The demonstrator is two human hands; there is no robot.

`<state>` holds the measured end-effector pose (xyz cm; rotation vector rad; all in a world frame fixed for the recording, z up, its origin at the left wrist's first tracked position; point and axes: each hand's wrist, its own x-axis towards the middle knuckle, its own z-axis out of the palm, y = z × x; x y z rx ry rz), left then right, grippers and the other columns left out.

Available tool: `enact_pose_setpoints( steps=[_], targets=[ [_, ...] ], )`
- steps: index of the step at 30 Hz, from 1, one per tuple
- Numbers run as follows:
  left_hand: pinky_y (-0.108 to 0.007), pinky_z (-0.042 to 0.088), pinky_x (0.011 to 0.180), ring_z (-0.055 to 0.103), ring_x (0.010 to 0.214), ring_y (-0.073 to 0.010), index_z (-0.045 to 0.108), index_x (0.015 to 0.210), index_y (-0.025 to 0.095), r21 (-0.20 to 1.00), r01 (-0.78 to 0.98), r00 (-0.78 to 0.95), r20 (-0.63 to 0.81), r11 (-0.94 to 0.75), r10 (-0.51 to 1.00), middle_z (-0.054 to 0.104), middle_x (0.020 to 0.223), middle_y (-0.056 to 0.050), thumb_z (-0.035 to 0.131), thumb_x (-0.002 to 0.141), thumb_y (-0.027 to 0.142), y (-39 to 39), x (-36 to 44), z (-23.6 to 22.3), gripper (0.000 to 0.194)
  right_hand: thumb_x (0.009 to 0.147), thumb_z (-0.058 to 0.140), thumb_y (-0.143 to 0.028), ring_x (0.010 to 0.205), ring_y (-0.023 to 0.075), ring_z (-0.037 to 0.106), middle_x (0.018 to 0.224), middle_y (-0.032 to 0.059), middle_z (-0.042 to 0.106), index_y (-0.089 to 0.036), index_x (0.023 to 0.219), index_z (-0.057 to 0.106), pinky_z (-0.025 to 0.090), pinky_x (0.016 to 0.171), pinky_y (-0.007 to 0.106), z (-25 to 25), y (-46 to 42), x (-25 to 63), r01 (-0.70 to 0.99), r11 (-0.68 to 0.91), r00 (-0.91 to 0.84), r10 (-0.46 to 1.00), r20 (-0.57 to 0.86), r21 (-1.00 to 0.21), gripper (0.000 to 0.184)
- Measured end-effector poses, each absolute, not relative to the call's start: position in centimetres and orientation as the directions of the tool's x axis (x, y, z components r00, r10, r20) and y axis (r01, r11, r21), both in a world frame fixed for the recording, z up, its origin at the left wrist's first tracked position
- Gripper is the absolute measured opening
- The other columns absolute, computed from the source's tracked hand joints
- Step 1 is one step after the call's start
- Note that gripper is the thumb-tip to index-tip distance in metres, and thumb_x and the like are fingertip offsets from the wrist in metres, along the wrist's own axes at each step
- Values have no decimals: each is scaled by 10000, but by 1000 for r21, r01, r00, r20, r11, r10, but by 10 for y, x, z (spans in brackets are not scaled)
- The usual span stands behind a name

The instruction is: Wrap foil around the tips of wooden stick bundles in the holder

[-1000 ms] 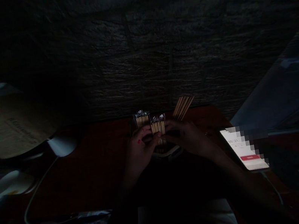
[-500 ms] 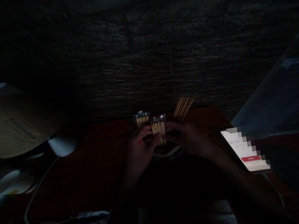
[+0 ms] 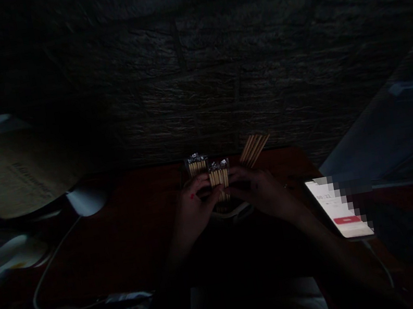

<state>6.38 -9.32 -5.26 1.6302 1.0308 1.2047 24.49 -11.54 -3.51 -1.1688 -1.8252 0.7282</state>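
Between my two hands stands a pack of pale wooden chopsticks (image 3: 218, 178), wrapped in clear, shiny plastic crinkled at the top. My left hand (image 3: 194, 205) grips its left side, thumb across the front. From the other side my right hand (image 3: 266, 191) holds it too, its thumb meeting the left one low on the pack. Just behind my left fingers is a second wrapped pack (image 3: 197, 166). Loose chopsticks (image 3: 255, 149) lean outward behind my right hand. Below the held pack, a pale curved rim (image 3: 232, 214) shows dimly; what it belongs to is too dark to tell.
On the dark wooden table (image 3: 140, 208), a lit phone (image 3: 334, 207) lies at the right with a cable. At the left are a printed brown paper bag (image 3: 7, 172), a white cone-shaped object (image 3: 86, 202) and a white cord (image 3: 39, 277). A rough stone-like wall (image 3: 187, 84) rises behind.
Almost nothing differs. Both hands keep the same hold on the pack, and the view has shifted very slightly.
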Motion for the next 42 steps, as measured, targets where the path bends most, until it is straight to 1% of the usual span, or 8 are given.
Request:
enact_pose_setpoints(
  steps=[5,12,15,19,24,30,36,42],
  targets=[
    [-339,623,810,737,897,-196,659,1016,174,933,154,214,290,-325,933,755,988,-66,731,789,226,-94,62,-51,244,850,678,-175,945,196,728,997,0,769,-262,1019,721,570,865,352,-35,-115,246,433,389,-229,920,318,-813,195],
    [-310,613,844,734,935,-172,658,1053,185,901,205,277,322,-383,906,754,1050,-51,679,844,200,-96,57,-49,210,854,680,-186,916,176,733,1004,-7,774,-257,1085,684,563,832,319,-35,-117,245,411,372,-230,926,300,-832,242],
    [-330,614,855,734,962,-184,648,1096,192,893,248,287,303,-376,909,755,1075,-55,671,853,206,-97,55,-50,245,848,684,-180,916,173,733,1021,-2,774,-248,1095,679,560,840,318,-34,-118,241,430,357,-219,932,288,-829,256],
    [-352,610,877,728,999,-197,650,1112,195,890,263,312,286,-372,906,752,1103,-63,650,871,227,-97,53,-52,243,836,688,-161,925,175,733,1015,-1,774,-239,1044,687,562,835,315,-34,-117,238,459,354,-206,935,290,-815,222],
    [-340,619,848,740,957,-190,657,1101,202,878,286,287,304,-384,909,765,1062,-49,643,870,230,-97,51,-54,234,845,672,-158,927,179,738,1032,17,778,-220,1111,665,569,846,322,-33,-117,237,504,334,-203,942,266,-797,273],
    [-384,616,852,737,967,-220,669,1094,205,830,379,256,331,-409,908,762,1062,-71,661,865,262,-96,51,-55,237,849,664,-167,919,200,741,1024,30,778,-226,1153,660,577,813,337,-34,-116,238,509,321,-200,947,253,-799,310],
    [-379,623,836,743,963,-225,658,1118,209,834,382,255,320,-399,913,758,1092,-80,657,873,279,-99,50,-53,255,833,686,-166,948,210,733,1010,20,775,-250,1085,695,567,852,357,-33,-117,239,473,355,-212,934,287,-806,265],
    [-375,597,912,723,1035,-214,656,1154,217,808,414,261,336,-419,905,742,1155,-63,654,888,286,-103,46,-50,274,843,690,-165,989,212,734,1039,18,776,-263,1128,683,587,840,344,-32,-121,243,446,325,-185,945,269,-834,301]
  ],
)
